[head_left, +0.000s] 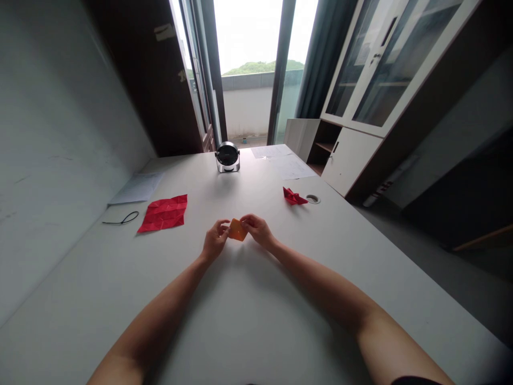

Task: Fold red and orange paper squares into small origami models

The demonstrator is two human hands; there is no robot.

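Observation:
A small folded orange paper (238, 230) is held between my two hands above the middle of the white table (240, 310). My left hand (216, 238) pinches its left edge, with the thumb and fingers closed on it. On the opposite side, the fingers of my right hand (257, 229) close on the paper's upper right edge. The paper looks roughly diamond-shaped and flat, with small pale spots near its centre.
A creased red sheet (164, 213) and a black cord (122, 220) lie at left. At right are a folded red paper shape (294, 197) and a tape roll (313, 199). A round black device (227, 155) stands at the back; papers (294, 167) lie behind.

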